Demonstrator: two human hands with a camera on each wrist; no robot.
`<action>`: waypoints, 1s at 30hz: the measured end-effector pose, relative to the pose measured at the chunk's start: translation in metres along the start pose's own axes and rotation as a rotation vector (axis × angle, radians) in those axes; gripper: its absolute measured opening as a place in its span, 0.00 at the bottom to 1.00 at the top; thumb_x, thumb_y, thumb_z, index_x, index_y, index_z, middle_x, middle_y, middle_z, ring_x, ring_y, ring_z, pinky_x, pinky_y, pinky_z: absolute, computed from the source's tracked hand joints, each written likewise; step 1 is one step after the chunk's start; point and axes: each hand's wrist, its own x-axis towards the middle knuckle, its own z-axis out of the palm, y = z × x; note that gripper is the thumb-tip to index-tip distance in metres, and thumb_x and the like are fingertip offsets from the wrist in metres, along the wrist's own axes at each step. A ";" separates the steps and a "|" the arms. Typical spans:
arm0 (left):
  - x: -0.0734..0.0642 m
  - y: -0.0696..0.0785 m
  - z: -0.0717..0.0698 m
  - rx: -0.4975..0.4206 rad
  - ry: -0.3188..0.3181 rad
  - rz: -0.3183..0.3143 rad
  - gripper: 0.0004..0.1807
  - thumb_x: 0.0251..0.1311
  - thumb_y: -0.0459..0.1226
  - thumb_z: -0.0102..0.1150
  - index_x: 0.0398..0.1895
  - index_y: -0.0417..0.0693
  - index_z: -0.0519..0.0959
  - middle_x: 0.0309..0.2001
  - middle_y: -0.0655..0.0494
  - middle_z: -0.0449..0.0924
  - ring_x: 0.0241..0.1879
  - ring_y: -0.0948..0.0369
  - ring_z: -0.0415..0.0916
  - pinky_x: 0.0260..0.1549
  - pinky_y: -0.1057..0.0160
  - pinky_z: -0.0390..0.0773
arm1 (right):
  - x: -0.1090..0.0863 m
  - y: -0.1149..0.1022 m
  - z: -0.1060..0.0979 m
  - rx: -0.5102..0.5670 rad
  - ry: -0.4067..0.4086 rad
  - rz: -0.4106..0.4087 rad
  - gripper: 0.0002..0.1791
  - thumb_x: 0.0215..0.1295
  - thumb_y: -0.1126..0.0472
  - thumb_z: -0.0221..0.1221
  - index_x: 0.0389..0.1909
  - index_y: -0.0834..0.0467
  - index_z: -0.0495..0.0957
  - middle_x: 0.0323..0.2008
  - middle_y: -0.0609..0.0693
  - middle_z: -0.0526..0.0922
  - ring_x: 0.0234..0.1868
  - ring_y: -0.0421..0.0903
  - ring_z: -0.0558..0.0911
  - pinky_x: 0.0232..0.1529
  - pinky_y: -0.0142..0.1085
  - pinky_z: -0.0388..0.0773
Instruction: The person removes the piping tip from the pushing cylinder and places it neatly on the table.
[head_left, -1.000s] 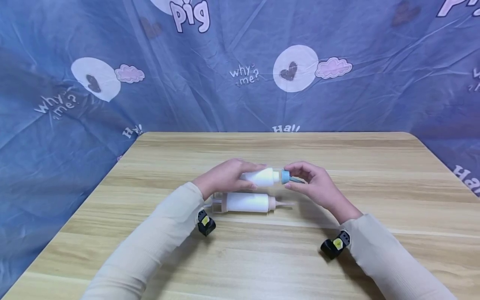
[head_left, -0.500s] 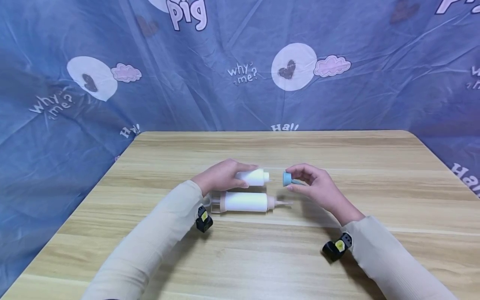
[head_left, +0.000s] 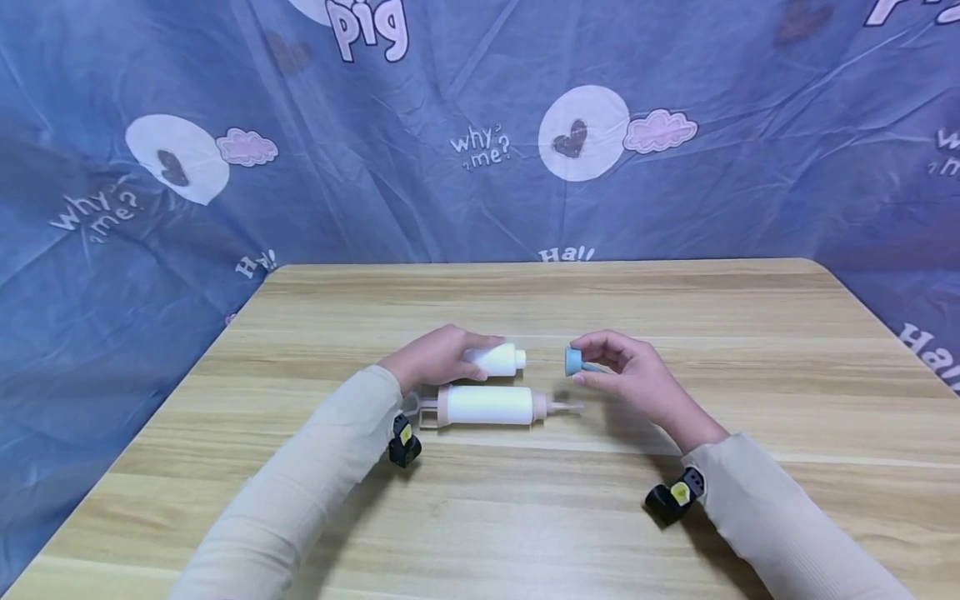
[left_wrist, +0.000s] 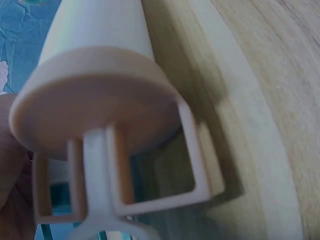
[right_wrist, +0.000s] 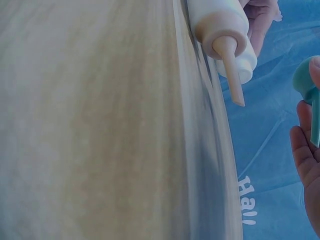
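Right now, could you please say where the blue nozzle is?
In the head view, the right hand pinches the blue nozzle, right of the farther white tube.

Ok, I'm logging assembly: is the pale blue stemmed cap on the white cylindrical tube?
No, a gap separates the cap in the right hand from the tube in the left hand.

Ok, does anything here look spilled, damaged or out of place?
Nothing stands out. The pink-ended tube lies flat on the table, the left hand grips the white tube, and the right hand pinches the blue nozzle, apart from it. No spill or damage shows, though part of the white tube is hidden.
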 end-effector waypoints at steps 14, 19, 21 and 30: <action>-0.001 -0.005 0.001 0.019 -0.012 0.007 0.32 0.57 0.41 0.61 0.66 0.52 0.65 0.63 0.55 0.68 0.60 0.54 0.68 0.60 0.57 0.66 | 0.001 -0.001 0.002 0.011 0.006 -0.004 0.22 0.53 0.62 0.67 0.49 0.63 0.75 0.44 0.55 0.80 0.42 0.35 0.78 0.49 0.30 0.75; 0.000 -0.007 0.002 0.016 -0.008 0.012 0.32 0.56 0.41 0.63 0.65 0.52 0.66 0.63 0.54 0.68 0.61 0.54 0.68 0.61 0.58 0.65 | 0.001 -0.001 0.003 0.018 0.003 -0.002 0.22 0.53 0.62 0.67 0.49 0.63 0.75 0.44 0.54 0.80 0.42 0.35 0.78 0.49 0.31 0.75; 0.000 -0.007 0.002 0.017 0.001 0.012 0.34 0.55 0.42 0.63 0.66 0.51 0.65 0.64 0.53 0.67 0.62 0.54 0.66 0.62 0.57 0.63 | 0.001 -0.001 0.003 0.020 0.001 0.000 0.22 0.53 0.61 0.67 0.49 0.63 0.75 0.44 0.54 0.80 0.42 0.35 0.78 0.49 0.31 0.75; -0.001 0.010 0.000 -0.096 0.171 0.069 0.34 0.54 0.45 0.64 0.65 0.51 0.66 0.63 0.52 0.68 0.62 0.56 0.66 0.62 0.60 0.63 | 0.001 -0.003 0.005 0.025 -0.002 0.022 0.24 0.53 0.59 0.66 0.51 0.62 0.75 0.42 0.55 0.80 0.41 0.36 0.79 0.43 0.26 0.75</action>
